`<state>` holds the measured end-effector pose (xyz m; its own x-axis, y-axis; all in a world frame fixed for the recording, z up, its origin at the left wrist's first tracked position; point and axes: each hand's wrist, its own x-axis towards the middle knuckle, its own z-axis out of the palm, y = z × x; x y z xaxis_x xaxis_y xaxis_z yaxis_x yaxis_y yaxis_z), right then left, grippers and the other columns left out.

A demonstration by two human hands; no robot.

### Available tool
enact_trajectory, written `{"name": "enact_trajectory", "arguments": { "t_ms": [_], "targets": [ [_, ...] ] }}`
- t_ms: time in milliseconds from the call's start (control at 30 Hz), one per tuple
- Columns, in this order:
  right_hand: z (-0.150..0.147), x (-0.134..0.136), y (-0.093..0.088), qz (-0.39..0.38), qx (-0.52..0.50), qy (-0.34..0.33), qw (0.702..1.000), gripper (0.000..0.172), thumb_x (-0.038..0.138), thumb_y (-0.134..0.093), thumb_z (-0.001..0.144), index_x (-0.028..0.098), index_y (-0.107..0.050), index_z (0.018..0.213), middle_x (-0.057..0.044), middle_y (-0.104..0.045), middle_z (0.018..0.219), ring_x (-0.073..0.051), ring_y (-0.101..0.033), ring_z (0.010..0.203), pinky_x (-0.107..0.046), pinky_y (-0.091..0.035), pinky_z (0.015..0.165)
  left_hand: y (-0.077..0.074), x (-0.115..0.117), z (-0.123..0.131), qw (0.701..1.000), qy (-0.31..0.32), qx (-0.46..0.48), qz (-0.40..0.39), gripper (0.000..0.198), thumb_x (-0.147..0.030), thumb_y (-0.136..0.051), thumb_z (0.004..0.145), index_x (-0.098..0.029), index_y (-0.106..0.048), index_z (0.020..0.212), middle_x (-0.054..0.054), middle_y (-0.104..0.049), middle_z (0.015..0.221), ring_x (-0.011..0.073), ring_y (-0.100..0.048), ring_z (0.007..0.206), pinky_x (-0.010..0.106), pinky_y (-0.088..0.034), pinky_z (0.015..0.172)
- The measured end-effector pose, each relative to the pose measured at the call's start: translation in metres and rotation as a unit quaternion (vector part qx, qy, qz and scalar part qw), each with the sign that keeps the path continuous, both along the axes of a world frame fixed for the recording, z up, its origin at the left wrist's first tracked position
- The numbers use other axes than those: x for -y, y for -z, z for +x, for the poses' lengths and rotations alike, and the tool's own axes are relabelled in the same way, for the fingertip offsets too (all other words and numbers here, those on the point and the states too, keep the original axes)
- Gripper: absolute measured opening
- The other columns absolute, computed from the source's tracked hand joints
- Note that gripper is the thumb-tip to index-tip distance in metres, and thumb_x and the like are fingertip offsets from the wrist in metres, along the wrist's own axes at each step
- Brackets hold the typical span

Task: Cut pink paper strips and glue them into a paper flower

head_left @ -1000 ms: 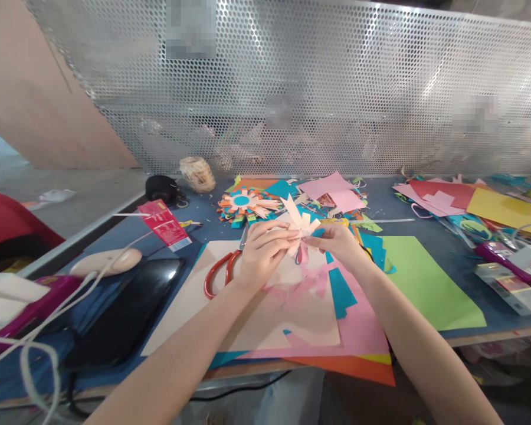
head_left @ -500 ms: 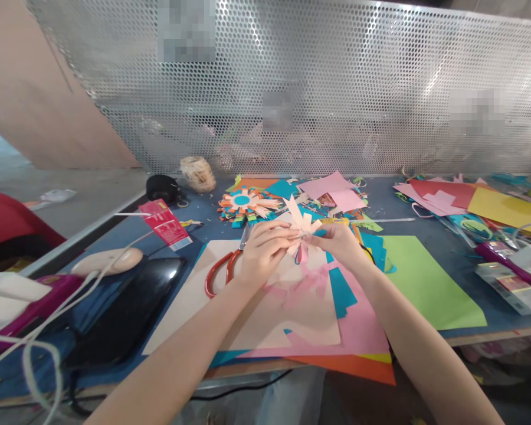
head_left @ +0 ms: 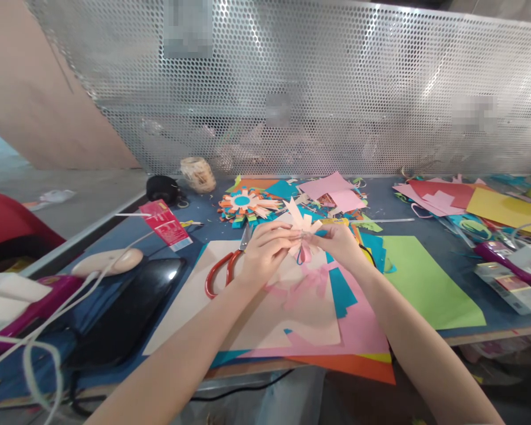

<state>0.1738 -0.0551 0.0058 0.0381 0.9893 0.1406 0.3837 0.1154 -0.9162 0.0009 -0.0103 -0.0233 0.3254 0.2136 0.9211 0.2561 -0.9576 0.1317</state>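
My left hand (head_left: 262,252) and my right hand (head_left: 340,243) meet over the middle of the table, both pinching a small cream paper cut-out with splayed strips (head_left: 300,219). A pink paper loop (head_left: 305,254) hangs below it between my fingers. Red-handled scissors (head_left: 223,267) lie on a cream sheet (head_left: 265,313) just left of my left hand. Pink strip scraps (head_left: 312,280) lie on the sheets under my hands. A finished layered paper flower (head_left: 244,204) in orange, cream and blue sits farther back.
Stacked coloured sheets: green (head_left: 425,280), pink (head_left: 363,330), orange (head_left: 349,367). A perforated metal screen (head_left: 336,100) closes the back. At left lie a black pad (head_left: 128,310), a glue gun with cord (head_left: 106,261) and a red packet (head_left: 164,224). More paper and packets (head_left: 508,289) crowd the right.
Almost nothing: both hands stay pinched on the cream cut-out, shifting only slightly, and the pink loop below it has moved a little.
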Motion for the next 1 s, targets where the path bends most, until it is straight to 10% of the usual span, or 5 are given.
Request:
{"name": "enact_trajectory", "arguments": {
  "t_ms": [800,1000],
  "targets": [
    [-0.002,-0.002,-0.001,-0.044,-0.037,0.028,0.998,0.045,0.06,-0.061,0.06,0.016,-0.059,0.059,0.004,-0.045,0.045,-0.007,-0.038,0.042,-0.021,-0.027,0.04,0.0,0.0,0.002,0.998,-0.013,-0.051,-0.034,0.017,-0.02,-0.061,0.078,-0.024,-0.067,0.093,0.003,-0.071,0.088,0.018,-0.061,0.088,0.035,-0.047,0.08],
    [0.009,-0.003,0.002,0.049,0.006,0.098,0.994,0.053,0.059,-0.036,0.081,0.016,-0.057,0.058,-0.007,-0.061,0.063,-0.014,-0.056,0.062,-0.025,-0.041,0.057,0.002,-0.001,0.004,0.972,0.0,0.055,-0.227,0.009,-0.027,-0.06,0.078,-0.019,-0.065,0.076,0.003,-0.066,0.076,0.0152,-0.06,0.075,0.028,-0.048,0.069]
  ]
}}
